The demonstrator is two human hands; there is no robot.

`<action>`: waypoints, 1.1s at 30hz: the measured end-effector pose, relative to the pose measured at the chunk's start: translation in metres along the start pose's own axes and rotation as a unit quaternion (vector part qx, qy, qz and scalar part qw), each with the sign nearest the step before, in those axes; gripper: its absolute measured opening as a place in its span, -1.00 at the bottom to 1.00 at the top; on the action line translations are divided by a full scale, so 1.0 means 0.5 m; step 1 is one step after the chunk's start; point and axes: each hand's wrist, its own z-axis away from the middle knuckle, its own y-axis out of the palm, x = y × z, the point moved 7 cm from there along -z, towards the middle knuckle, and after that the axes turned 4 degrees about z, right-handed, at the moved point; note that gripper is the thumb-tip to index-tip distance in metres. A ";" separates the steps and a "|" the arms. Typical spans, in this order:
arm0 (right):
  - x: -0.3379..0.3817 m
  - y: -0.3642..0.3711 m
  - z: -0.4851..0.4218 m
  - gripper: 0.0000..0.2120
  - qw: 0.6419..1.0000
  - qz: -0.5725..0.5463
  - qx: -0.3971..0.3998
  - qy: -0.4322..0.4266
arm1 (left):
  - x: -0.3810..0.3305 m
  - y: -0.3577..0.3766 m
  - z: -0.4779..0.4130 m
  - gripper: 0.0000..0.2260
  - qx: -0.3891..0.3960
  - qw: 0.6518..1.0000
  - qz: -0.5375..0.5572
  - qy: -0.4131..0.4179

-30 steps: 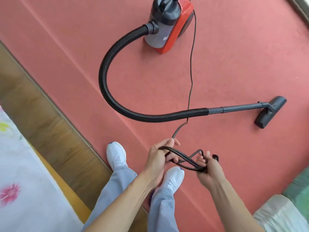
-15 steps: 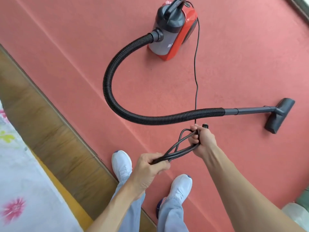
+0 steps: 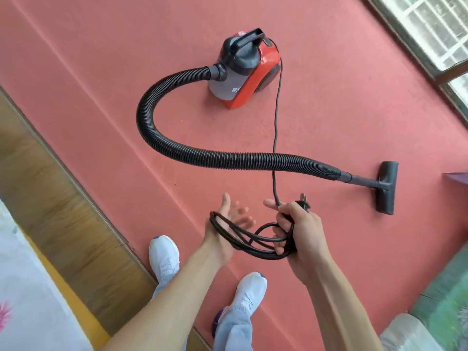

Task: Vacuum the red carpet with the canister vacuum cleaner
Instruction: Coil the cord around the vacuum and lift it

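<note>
Your right hand [image 3: 301, 231] clenches the coiled power cord [image 3: 275, 127] short of the canister vacuum cleaner [image 3: 240, 79]; your left hand [image 3: 225, 224] lies splayed under its loops.

Off to the left there's a strip of wooden floor [image 3: 63, 211], and past that a white cloth with a pink flower print [image 3: 25, 300] over a yellow edge [image 3: 65, 295]. The top right corner has a window with a grille [image 3: 430, 29]. Bottom right there's something green and patterned [image 3: 445, 295], with a pale, crinkly, plastic-looking thing [image 3: 405, 333] just beside it. Can't tell what either is.
</note>
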 end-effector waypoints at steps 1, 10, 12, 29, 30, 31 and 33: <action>0.010 -0.006 0.012 -0.67 1.000 -0.010 -0.002 -0.003 | -0.004 0.028 -0.002 -0.61 0.033 0.999 -0.015 -0.004; 0.069 -0.032 0.106 -0.69 0.995 -0.097 0.006 -0.008 | -0.029 0.251 0.056 -0.44 0.234 0.969 -0.071 0.042; 0.081 -0.031 0.114 -0.69 0.994 -0.104 0.013 0.003 | -0.042 0.271 0.067 -0.48 0.258 0.964 -0.027 0.057; 0.055 -0.037 -0.029 -0.79 0.988 -0.130 -0.041 0.078 | -0.158 0.128 0.214 -0.88 0.166 0.917 -0.217 0.290; 0.050 -0.025 -0.038 -0.78 0.989 -0.115 -0.023 0.090 | -0.155 0.112 0.226 -0.88 0.166 0.914 -0.225 0.292; 0.044 -0.011 -0.046 -0.77 0.990 -0.103 -0.006 0.099 | -0.151 0.097 0.239 -0.88 0.163 0.910 -0.238 0.297; 0.034 0.023 -0.056 -0.79 0.990 -0.086 0.029 0.112 | -0.147 0.072 0.265 -0.85 0.157 0.900 -0.268 0.307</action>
